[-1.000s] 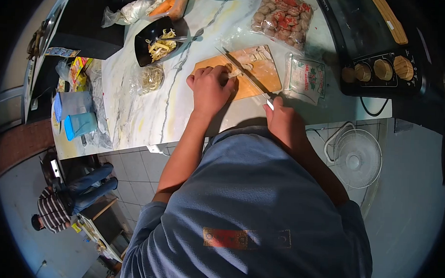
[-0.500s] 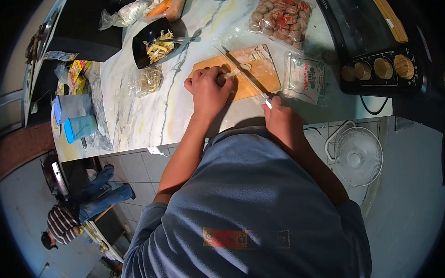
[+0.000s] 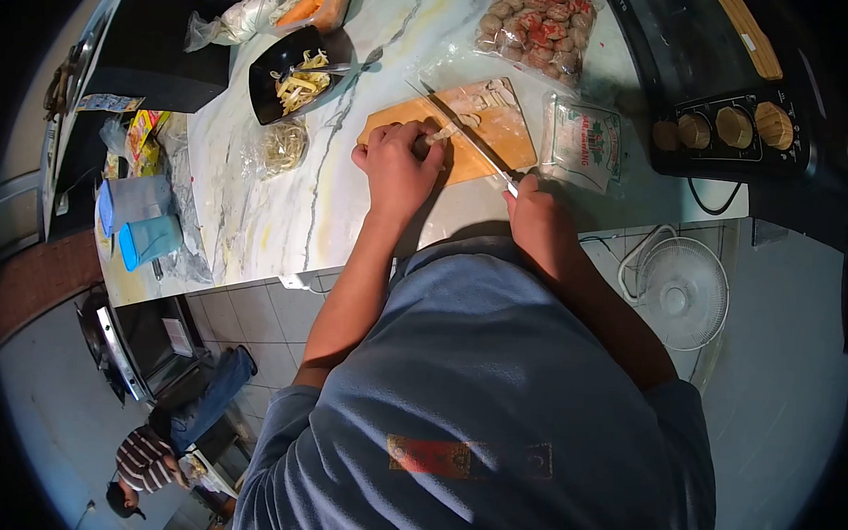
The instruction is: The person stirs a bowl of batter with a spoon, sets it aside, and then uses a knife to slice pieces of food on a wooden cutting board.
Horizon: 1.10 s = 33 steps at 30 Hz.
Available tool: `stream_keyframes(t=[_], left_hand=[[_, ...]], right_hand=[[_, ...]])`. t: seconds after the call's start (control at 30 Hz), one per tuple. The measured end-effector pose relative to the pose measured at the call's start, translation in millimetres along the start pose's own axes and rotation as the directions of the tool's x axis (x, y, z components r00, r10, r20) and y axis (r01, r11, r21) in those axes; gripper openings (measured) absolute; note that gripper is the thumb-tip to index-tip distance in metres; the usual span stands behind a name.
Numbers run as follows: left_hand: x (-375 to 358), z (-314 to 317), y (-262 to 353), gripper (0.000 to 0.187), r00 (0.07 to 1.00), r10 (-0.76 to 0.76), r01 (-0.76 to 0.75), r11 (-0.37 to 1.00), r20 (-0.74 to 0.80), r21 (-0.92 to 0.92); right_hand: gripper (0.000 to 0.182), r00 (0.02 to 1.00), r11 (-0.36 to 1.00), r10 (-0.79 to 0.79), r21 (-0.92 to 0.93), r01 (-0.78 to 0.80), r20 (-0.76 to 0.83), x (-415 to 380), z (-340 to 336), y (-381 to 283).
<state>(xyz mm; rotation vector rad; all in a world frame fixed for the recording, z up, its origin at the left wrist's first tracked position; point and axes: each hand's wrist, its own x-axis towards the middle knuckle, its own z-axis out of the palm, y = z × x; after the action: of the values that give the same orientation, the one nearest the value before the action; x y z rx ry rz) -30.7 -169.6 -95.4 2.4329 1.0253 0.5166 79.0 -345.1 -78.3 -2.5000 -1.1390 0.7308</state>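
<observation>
My left hand [image 3: 401, 166] is closed round a small round brownish piece of food [image 3: 425, 145] at the left part of the wooden cutting board [image 3: 511, 137]. The handle of a long knife [image 3: 479, 147] is in my right hand [image 3: 541, 213], at the board's near right edge. The blade slants up and left across the board, beside the food. Pale cut slices [image 3: 493, 99] lie near the board's top edge. The tips of my left fingers are curled, and part of the food is hidden under them.
Left of the board stand a black bowl [image 3: 262, 96] of cut strips and a small plastic bag [image 3: 283, 148]. Bags of meatballs [image 3: 535, 31] and white powder [image 3: 580, 144] lie right, near a black oven [image 3: 726, 163]. Another person [image 3: 146, 456] is at lower left.
The knife and my right hand have shifted slightly right. The other person at lower left has moved right and down. The camera view has shifted a little.
</observation>
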Motion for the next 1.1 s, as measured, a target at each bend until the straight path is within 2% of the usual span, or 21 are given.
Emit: stream_keyframes(t=[0.33,0.6,0.93,1.1], left_hand=[[-0.2,0.2,1.0,0.018,1.0,0.004,-0.004,1.0,-0.008,0.019],[-2.0,2.6,-5.1,0.018,0.997,-0.023,0.025,1.0,-0.069,0.016],[1.9,5.3,-8.3,0.017,1.0,0.001,-0.003,0.997,-0.026,-0.076],[2.3,7.1,-10.7,0.018,1.0,0.005,-0.007,0.997,-0.023,-0.073]], right_hand=[[0.03,0.997,1.0,0.028,-0.006,-0.027,0.071,7.1,-4.2,1.6],[0.034,0.998,0.999,0.046,-0.005,-0.046,0.045,7.1,-8.6,-0.1],[0.037,0.999,0.999,0.045,-0.02,-0.046,-0.031,-7.1,-12.2,-9.7],[0.038,0.999,0.999,0.051,-0.004,-0.051,-0.002,-8.0,-14.6,-16.4]])
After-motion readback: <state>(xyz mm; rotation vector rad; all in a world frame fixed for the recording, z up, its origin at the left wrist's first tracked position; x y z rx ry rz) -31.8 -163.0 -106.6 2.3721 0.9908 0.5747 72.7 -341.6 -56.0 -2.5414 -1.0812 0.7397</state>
